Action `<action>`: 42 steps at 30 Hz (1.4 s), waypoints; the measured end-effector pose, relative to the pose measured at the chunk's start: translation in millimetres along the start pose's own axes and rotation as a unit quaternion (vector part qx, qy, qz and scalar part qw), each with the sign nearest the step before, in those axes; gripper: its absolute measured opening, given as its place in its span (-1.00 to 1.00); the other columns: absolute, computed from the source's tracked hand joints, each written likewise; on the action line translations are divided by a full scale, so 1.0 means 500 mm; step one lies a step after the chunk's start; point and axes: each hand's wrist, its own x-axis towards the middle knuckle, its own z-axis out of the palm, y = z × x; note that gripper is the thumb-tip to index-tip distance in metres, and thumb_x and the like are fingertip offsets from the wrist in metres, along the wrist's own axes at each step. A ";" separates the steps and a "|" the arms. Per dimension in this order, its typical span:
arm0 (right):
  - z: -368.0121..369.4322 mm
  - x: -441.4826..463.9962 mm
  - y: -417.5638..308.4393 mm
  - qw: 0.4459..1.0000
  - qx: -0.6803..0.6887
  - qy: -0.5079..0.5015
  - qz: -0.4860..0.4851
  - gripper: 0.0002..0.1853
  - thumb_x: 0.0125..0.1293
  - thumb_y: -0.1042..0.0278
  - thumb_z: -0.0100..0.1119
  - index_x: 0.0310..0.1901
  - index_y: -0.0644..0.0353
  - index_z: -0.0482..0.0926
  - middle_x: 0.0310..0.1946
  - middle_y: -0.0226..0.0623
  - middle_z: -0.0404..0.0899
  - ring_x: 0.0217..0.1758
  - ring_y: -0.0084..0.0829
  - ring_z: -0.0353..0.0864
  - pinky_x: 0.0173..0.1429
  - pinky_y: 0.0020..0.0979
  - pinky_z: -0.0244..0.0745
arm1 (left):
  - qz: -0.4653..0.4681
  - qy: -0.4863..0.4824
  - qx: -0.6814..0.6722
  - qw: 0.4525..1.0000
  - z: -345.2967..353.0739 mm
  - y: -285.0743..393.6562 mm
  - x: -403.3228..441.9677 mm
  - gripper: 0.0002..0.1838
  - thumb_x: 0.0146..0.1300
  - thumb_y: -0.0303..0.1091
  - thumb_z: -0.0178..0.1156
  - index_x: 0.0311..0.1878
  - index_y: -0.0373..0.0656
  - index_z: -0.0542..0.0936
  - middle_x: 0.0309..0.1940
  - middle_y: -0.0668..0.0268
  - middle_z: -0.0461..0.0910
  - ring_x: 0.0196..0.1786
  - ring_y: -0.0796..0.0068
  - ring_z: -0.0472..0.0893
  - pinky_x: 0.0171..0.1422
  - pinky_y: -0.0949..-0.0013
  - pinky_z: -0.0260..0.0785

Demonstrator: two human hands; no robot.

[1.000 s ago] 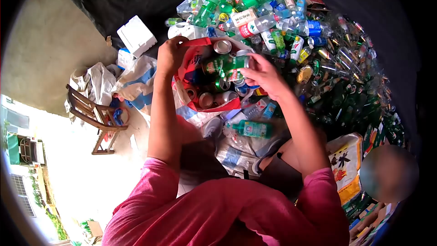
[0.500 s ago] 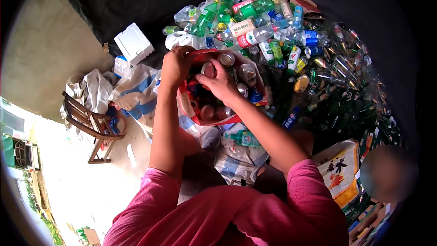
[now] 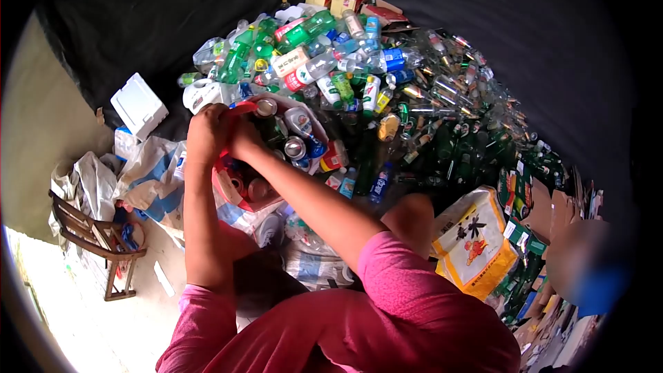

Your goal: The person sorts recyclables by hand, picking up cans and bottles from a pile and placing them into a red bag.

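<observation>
A red bag (image 3: 315, 112) with a pale inside stands in front of me, its mouth open, with several drink cans in it. One silver can (image 3: 295, 147) shows its top, and a pale can (image 3: 298, 121) lies beside it. My left hand (image 3: 206, 132) is closed on the bag's left rim. Close beside it, my right hand (image 3: 243, 139) reaches into the bag at the same side; its fingers are hidden behind the hand and the red edge, so what they hold cannot be seen.
Behind the bag rises a heap of plastic bottles (image 3: 304, 34), running into glass bottles (image 3: 456, 145) on the right. A wooden chair (image 3: 90, 229), a white foam box (image 3: 139, 106) and woven sacks (image 3: 155, 166) are at left. A yellow-white sack (image 3: 476, 242) lies right; a blurred person is beyond.
My view has swung right, so the scene sits further left. My right hand has moved from a can in the middle of the bag to its left edge, next to my left hand.
</observation>
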 end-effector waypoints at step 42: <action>-0.187 -0.520 0.506 0.939 -0.016 -0.279 0.203 -0.61 0.04 0.19 0.47 -0.12 0.23 0.76 -0.14 -0.07 0.75 -0.05 -0.04 0.74 0.03 -0.12 0.64 | -0.077 0.073 0.019 0.994 0.215 -0.129 0.124 -0.68 0.45 -0.14 0.14 0.04 -0.16 0.68 -0.11 0.04 0.71 -0.06 0.00 0.69 0.03 0.14 0.49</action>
